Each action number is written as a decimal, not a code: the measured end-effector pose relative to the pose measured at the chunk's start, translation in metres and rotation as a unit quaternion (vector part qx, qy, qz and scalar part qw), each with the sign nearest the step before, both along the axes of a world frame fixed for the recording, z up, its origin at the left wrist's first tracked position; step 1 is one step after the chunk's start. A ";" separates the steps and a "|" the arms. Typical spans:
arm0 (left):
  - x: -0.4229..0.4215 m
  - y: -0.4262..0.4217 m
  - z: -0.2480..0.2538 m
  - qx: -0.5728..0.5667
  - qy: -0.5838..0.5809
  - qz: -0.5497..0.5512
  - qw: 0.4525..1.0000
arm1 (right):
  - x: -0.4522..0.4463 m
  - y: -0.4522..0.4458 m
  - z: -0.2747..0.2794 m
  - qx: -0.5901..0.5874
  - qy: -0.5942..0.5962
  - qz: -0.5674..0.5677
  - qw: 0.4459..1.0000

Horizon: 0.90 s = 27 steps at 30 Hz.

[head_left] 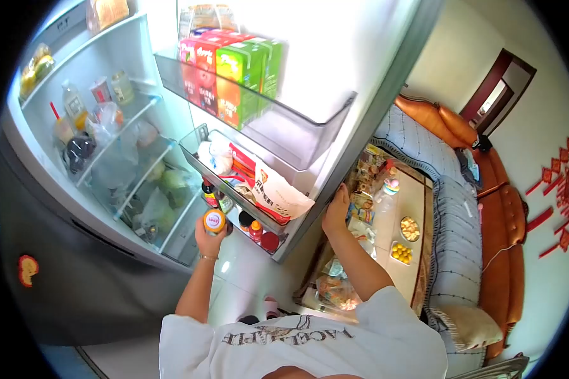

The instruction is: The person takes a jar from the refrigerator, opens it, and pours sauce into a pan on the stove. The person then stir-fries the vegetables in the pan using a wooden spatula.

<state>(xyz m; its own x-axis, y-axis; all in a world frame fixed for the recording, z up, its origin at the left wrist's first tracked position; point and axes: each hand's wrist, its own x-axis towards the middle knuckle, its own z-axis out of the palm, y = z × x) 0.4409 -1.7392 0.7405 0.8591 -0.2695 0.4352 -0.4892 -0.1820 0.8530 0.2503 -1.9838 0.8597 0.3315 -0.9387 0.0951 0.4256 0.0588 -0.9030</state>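
In my left hand (208,245) is a jar (214,220) with an orange rim and a white, printed top; my fingers are wrapped round it. It is held in front of the lowest door shelf, where dark bottles and a red-capped bottle (255,230) stand. My right hand (337,207) grips the outer edge of the open refrigerator door (376,126), its fingertips partly hidden. Above the jar, the middle door bin (259,211) holds a large white-and-red packet (278,192) and white plastic bags.
Juice cartons (234,79) fill part of the upper door bin. Glass shelves (123,148) inside the refrigerator carry bottles, jars and bagged food. Behind the door stand a coffee table (389,234) with snacks and a long sofa (458,234). Slippers (270,306) show on the floor.
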 end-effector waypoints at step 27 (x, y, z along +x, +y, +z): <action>-0.111 0.276 0.134 -0.127 0.104 -0.130 0.978 | 0.121 0.225 0.056 -0.938 0.089 -0.034 0.332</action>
<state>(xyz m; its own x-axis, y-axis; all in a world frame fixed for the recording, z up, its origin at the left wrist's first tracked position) 0.3301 -1.4629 0.8747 0.8527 -0.3966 0.3401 -0.3019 0.1573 0.9403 0.3715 -1.7586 0.9157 0.4732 0.7120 0.5188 0.2975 -0.6835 0.6666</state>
